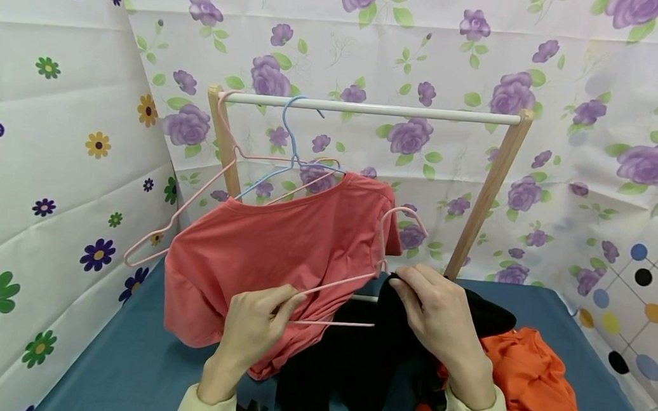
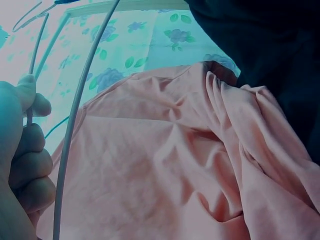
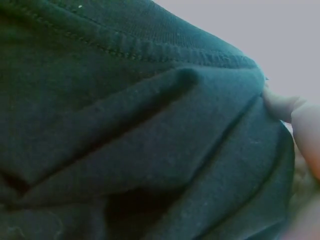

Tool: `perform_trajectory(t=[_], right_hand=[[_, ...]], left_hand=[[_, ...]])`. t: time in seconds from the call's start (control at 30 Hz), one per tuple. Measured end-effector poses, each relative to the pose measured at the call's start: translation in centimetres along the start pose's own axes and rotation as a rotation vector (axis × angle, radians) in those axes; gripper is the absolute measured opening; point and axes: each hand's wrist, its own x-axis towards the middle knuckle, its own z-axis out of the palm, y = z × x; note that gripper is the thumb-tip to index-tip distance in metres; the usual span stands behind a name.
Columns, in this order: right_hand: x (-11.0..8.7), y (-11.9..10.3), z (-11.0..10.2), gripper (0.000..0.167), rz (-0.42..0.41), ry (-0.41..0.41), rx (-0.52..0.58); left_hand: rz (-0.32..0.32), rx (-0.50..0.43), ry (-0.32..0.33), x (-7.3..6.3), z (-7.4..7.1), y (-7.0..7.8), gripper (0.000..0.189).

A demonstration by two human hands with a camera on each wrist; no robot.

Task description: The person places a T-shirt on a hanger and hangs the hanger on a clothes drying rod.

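My left hand (image 1: 254,331) grips one end of a pink clothes hanger (image 1: 337,284), whose hook points up and to the right. In the left wrist view the fingers (image 2: 35,170) are curled around the hanger wire. With thumb and fingers, my right hand (image 1: 442,312) pinches a black T-shirt (image 1: 309,363) by its ribbed neckline, which shows close up in the right wrist view. The hanger's far end runs behind or into the black cloth; which one cannot be told. Just behind the hands hangs a coral T-shirt (image 1: 263,245) on a blue hanger (image 1: 294,142).
A rack with a white rail (image 1: 404,111) and wooden legs stands at the back. Another pink hanger (image 1: 188,203) hangs at its left end. To the right, a crumpled orange garment (image 1: 537,379) lies on the blue cloth (image 1: 118,356). Flowered sheets surround the table.
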Motion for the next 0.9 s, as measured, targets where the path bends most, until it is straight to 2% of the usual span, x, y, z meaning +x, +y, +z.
perform_trajectory(t=[0.27,0.43,0.7,0.9], right_hand=[[0.0,-0.3,0.2,0.01,0.025,0.002,-0.025],[0.0,-0.4,0.4,0.019,0.053,0.007,-0.04],[-0.1,-0.7,0.7,0.032,0.092,0.03,-0.079],[0.0,-0.4,0.8,0.034,0.102,0.061,-0.07]], left_hand=[[0.019,0.023,0.027,0.0,0.6,0.3,0.028],[0.044,0.021,0.026,0.1,0.9,0.8,0.033],[0.06,0.007,0.013,0.2,1.3,1.4,0.025],[0.049,0.04,0.016,0.2,1.4,1.7,0.016]])
